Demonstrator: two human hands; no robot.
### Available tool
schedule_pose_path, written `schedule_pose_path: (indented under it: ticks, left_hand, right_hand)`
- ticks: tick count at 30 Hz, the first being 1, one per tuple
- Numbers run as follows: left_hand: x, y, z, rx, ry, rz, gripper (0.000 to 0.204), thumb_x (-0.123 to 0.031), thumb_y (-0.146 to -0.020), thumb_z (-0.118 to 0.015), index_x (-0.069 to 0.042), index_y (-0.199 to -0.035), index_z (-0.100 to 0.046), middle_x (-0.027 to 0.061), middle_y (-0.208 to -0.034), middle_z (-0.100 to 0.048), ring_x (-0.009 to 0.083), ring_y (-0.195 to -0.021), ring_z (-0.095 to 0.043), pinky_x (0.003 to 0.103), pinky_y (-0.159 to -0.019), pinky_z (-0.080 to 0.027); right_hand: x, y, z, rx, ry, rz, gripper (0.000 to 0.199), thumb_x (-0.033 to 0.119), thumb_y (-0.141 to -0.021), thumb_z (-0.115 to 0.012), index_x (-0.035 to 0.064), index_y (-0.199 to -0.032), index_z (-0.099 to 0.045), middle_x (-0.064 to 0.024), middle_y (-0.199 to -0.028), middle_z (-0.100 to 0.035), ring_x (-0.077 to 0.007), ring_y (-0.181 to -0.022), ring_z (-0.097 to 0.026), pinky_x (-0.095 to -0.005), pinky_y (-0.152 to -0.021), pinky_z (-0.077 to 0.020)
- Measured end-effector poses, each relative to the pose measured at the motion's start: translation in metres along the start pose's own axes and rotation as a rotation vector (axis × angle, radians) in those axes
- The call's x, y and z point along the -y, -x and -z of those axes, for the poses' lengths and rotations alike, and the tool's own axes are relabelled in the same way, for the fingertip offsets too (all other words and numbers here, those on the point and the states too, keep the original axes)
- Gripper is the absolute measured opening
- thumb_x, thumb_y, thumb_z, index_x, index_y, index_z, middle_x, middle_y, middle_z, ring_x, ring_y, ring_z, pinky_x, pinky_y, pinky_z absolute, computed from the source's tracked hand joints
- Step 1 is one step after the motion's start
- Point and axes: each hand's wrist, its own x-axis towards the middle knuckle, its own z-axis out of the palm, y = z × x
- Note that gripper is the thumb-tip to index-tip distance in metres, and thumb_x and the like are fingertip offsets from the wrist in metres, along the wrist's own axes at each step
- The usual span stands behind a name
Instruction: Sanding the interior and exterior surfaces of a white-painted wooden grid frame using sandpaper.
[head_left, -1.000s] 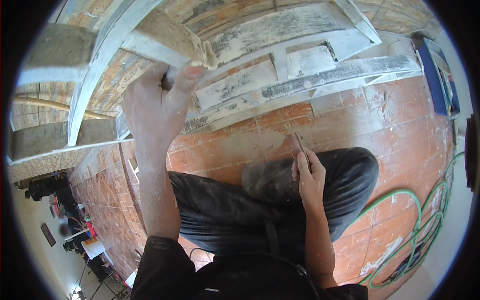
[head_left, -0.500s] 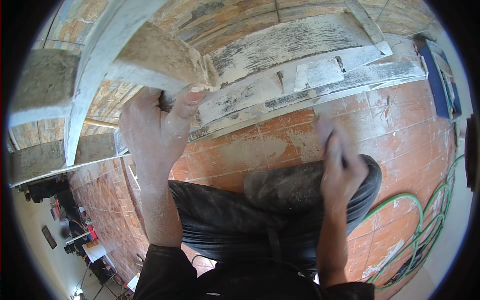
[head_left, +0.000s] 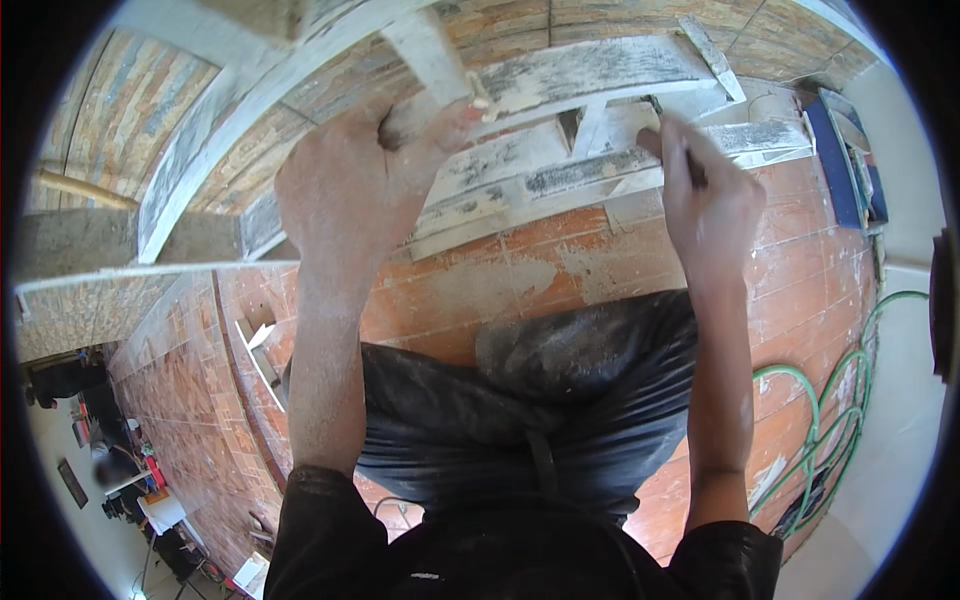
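Rusty orange floor tiles (head_left: pixel 790 250) with pale smears all over them, and stone-patterned wall tiles (head_left: pixel 610 20) along the top of the frame. Running across the upper middle there's a long, slatted white framework with grey-black streaks (head_left: pixel 600 75), lying just beyond both hands. The left hand (head_left: pixel 365 190), upper left of centre and all dusty, is partly curled with its thumb tip against the crumbly end of a narrow white painted rail (head_left: pixel 425 55); the fingers are mostly hidden, so can't tell how firmly it's got hold. The right hand (head_left: pixel 712 205), a bit blurry on the right side, is closed around a small flat brown strip (head_left: pixel 648 140) that pokes out past the fingers toward the framework, can't tell if it touches. A second ago that hand was down by the knee of the black dusty trousers (head_left: pixel 590 350); now it's way up in front of the framework, while the left thumb is at the rail end in both shots. Only container I can make out is an open blue rectangular box (head_left: pixel 835 165) at upper right, with something pale greyish (head_left: pixel 850 130) inside, too small to identify. Coiled green hose (head_left: pixel 815 400) lower right.
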Motion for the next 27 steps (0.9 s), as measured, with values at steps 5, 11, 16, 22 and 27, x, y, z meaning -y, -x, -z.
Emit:
schedule_pose_path:
  ticks: [5,11,16,22,27]
  left_hand:
    - [0.001,-0.010,0.002,0.027,-0.034,-0.030,0.073,-0.074,-0.079,-0.041,-0.007,-0.092,-0.068,0.0194,-0.073,-0.064,0.0381,-0.080,-0.063,0.045,-0.070,-0.047]
    - [0.018,-0.025,-0.009,0.041,-0.006,0.021,0.074,-0.076,-0.079,-0.038,-0.012,-0.100,-0.070,0.0171,-0.082,-0.067,0.0351,-0.083,-0.064,0.044,-0.073,-0.048]
    - [0.009,-0.044,-0.008,0.041,-0.005,0.060,0.058,-0.063,-0.084,-0.046,-0.010,-0.104,-0.062,0.0100,-0.088,-0.063,0.0261,-0.077,-0.060,0.038,-0.070,-0.048]
    - [0.042,-0.067,-0.026,-0.127,0.027,-0.155,0.072,-0.070,-0.083,-0.040,-0.007,-0.106,-0.067,0.0199,-0.087,-0.067,0.0342,-0.086,-0.064,0.042,-0.074,-0.049]
    - [0.055,-0.068,-0.038,-0.110,-0.036,-0.173,0.082,-0.072,-0.082,-0.041,0.001,-0.110,-0.062,0.0197,-0.088,-0.067,0.0312,-0.088,-0.065,0.042,-0.077,-0.051]
  right_hand:
    - [-0.002,0.023,-0.009,-0.106,0.043,0.137,0.016,0.013,-0.087,-0.063,0.0020,-0.098,-0.068,-0.0118,-0.082,-0.070,-0.0206,-0.072,-0.070,-0.0280,-0.064,-0.0527]
    - [-0.019,0.054,-0.004,-0.022,-0.346,-0.567,0.035,0.023,-0.091,-0.060,-0.0043,-0.112,-0.062,-0.0042,-0.069,-0.060,-0.0074,-0.063,-0.053,-0.0223,-0.055,-0.0411]
    - [-0.022,0.104,-0.012,0.048,-0.689,-0.839,0.031,0.025,-0.097,-0.047,-0.0005,-0.086,-0.060,0.0016,-0.066,-0.047,-0.0071,-0.060,-0.042,-0.0240,-0.055,-0.0338]
    - [-0.023,0.131,-0.008,0.076,-0.804,-0.844,0.025,0.022,-0.098,-0.046,-0.0004,-0.091,-0.056,-0.0011,-0.071,-0.048,-0.0087,-0.064,-0.045,-0.0244,-0.059,-0.0371]
    - [-0.026,0.152,0.003,0.110,-0.735,-0.856,0.014,0.009,-0.092,-0.055,-0.0004,-0.102,-0.051,-0.0041,-0.075,-0.055,-0.0112,-0.069,-0.054,-0.0247,-0.062,-0.0444]
